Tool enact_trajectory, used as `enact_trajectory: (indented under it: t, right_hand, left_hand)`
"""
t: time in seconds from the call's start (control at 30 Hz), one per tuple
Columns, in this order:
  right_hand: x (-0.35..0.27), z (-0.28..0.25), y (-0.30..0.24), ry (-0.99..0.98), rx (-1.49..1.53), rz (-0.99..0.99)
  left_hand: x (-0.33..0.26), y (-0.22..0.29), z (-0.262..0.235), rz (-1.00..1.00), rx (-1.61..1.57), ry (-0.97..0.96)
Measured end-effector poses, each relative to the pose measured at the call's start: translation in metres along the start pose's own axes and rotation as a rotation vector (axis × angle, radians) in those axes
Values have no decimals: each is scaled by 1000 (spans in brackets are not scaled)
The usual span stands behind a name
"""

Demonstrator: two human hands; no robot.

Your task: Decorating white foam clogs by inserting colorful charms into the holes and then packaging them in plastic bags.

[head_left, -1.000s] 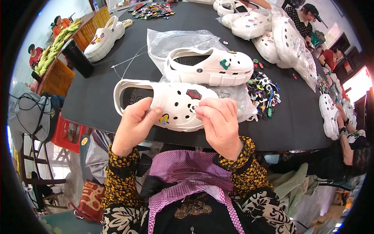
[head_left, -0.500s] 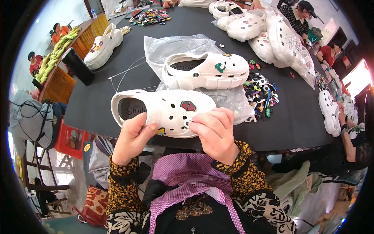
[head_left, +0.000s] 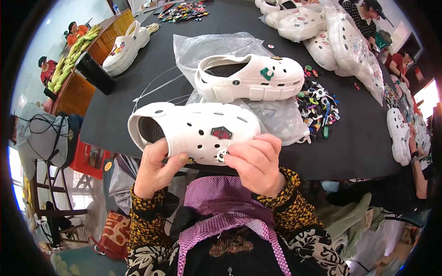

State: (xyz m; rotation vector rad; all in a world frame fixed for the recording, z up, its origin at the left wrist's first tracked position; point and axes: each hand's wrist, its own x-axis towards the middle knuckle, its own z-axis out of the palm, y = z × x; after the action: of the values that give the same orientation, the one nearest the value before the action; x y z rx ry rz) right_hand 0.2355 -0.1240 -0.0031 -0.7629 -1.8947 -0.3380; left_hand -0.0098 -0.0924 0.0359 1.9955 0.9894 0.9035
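A white clog (head_left: 184, 122) is held at the table's near edge, its toe to the right. My left hand (head_left: 159, 168) grips its near side, fingers inside the foot opening and thumb outside. With my right hand (head_left: 255, 162) I pinch a small black-and-white shoe charm (head_left: 222, 156) against a hole in the upper; whether its stem is seated is hidden. A dark red coffin-shaped charm (head_left: 221, 133) sits higher on the upper, and a yellow charm (head_left: 190, 161) shows partly beside my left thumb. Behind it stands a second white clog (head_left: 244, 85) with a green charm (head_left: 267, 73).
A clear plastic bag (head_left: 276, 122) lies under the second clog, beside a pile of loose charms (head_left: 320, 108). Bagged white clogs (head_left: 340, 41) are heaped at the far right. Another clog (head_left: 126, 50) and a black cylinder (head_left: 95, 73) stand at left. Co-workers sit around.
The held clog has tilted and come slightly nearer. My right fingers have shifted, so more of the black-and-white charm shows. The whole view has moved a little.
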Motion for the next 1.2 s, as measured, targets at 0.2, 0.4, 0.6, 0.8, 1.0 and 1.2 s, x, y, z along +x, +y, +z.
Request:
enact_trajectory:
  t: [0.2,0.4,0.6,0.8,1.0,1.2]
  right_hand:
    - [5,7,5,43,-28,59]
    - [10,9,14,26,-15,116]
    - [14,8,15,-10,-29,177]
    - [14,8,16,-4,-17,216]
    - [15,7,18,-12,-24,240]
    - [16,10,19,-8,-38,248]
  left_hand:
    - [8,7,4,-76,-117,39]
    - [23,1,9,-138,-207,67]
    - [34,0,8,-147,-262,48]
    - [38,-1,8,-167,-213,32]
    - [42,-6,12,-144,-244,43]
    - [43,-7,5,-158,-183,-18]
